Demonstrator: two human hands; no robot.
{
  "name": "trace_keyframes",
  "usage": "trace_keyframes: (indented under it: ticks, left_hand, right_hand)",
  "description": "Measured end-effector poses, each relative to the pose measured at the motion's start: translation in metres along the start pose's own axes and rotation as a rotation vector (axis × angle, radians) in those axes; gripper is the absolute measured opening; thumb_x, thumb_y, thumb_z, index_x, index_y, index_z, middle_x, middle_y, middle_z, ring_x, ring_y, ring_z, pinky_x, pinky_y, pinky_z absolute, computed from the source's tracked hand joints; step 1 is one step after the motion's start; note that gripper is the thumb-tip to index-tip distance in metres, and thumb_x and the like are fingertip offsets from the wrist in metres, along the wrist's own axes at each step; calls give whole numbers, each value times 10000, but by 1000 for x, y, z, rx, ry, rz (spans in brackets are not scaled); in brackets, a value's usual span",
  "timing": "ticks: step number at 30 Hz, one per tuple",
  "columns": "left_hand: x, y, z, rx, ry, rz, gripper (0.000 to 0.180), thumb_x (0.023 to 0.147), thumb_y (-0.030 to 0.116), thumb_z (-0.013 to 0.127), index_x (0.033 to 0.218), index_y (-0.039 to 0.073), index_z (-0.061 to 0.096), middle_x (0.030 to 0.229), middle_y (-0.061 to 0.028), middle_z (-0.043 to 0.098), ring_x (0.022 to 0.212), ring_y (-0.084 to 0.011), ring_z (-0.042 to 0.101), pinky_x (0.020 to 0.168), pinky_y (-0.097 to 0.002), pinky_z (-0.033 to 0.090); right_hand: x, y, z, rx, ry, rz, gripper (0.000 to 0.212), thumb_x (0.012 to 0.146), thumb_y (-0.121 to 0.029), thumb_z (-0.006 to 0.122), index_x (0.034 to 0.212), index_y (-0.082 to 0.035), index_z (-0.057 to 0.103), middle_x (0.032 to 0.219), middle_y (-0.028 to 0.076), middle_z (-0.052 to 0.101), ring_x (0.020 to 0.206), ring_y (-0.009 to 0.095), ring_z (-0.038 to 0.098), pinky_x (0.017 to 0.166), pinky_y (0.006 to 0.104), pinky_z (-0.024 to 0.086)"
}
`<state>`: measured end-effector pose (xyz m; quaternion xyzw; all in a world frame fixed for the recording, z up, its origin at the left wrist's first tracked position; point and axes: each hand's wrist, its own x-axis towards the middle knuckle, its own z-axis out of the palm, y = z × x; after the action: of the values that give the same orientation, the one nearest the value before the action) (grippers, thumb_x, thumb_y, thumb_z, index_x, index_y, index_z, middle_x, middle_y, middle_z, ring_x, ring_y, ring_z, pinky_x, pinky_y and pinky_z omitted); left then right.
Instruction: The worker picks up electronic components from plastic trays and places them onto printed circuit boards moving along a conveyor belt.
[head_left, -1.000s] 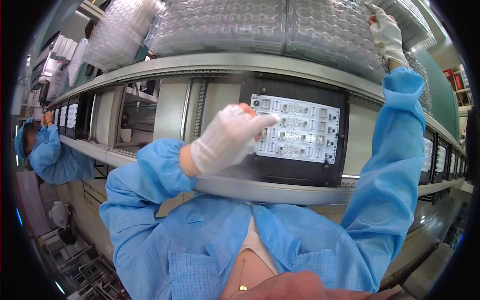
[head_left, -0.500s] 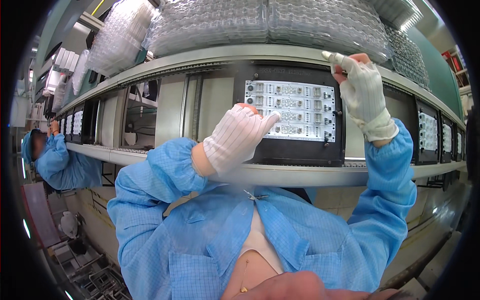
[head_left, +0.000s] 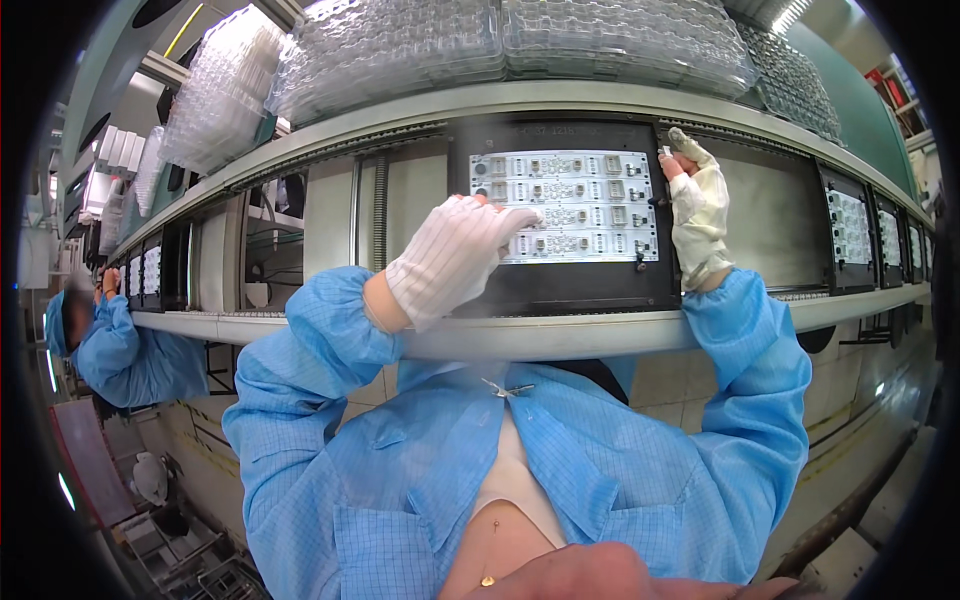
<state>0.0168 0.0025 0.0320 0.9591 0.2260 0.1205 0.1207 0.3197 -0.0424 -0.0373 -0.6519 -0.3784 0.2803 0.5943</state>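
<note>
A panel of white circuit boards (head_left: 630, 215), set in rows with small components, lies in a black fixture (head_left: 560, 290) on the conveyor. My left hand (head_left: 450, 255), in a white striped glove with bare fingertips, rests over the panel's left side. Its thumb stretches across the lower rows, apart from the curled fingers; I see nothing held between them. Beside the fixture's upper right edge is my right hand (head_left: 697, 215), gloved likewise, with fingers bent together in a pinch. A whitish bit shows at its fingertips, too small to name.
Stacked clear plastic trays (head_left: 390, 60) line the shelf behind the conveyor rail (head_left: 560, 335). More black fixtures with boards (head_left: 848, 230) stand farther right, others at far left. A co-worker in blue (head_left: 140, 350) works at the left end.
My right hand has come down and closer to the fixture's edge, its fingers drawn together. My left hand stays over the panel's left side. The view has shifted slightly.
</note>
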Motion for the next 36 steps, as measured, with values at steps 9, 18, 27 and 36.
trace_keyframes:
  ticks: [9, 18, 27, 36]
  left_hand:
    - [-13, -12, -12, -25, 41, -30, 453, 744, 2, 672, 1190, 72, 632, 779, -60, 632, 759, -286, 622, 759, -393, 497]
    - [-32, -15, -23, 284, 24, 96, 423, 693, -21, 655, 1091, 117, 614, 749, -33, 588, 762, -239, 601, 733, -358, 473]
    - [-35, -15, -14, 483, -72, 80, 269, 796, 84, 632, 1060, 135, 627, 715, -29, 583, 718, -228, 622, 710, -364, 504]
    - [-43, -19, 9, 530, 11, 114, 167, 824, 122, 600, 991, 129, 598, 662, -19, 537, 687, -208, 609, 661, -351, 479]
  right_hand:
    - [0, 8, 21, 24, -28, -99, 394, 954, -121, 695, 1312, 1, 585, 1058, 78, 670, 900, 114, 628, 804, 248, 527]
    - [-18, -16, 45, -36, -62, -159, 351, 927, -170, 704, 1242, -23, 651, 1047, 90, 683, 911, 145, 629, 822, 284, 509]
    - [-35, -28, 35, -177, -147, -207, 327, 894, -109, 707, 1210, -33, 668, 981, 91, 716, 870, 182, 678, 798, 325, 550]
    - [-75, -56, 27, -389, -398, -222, 600, 800, 66, 687, 1372, -82, 583, 857, 30, 681, 794, 104, 609, 765, 276, 513]
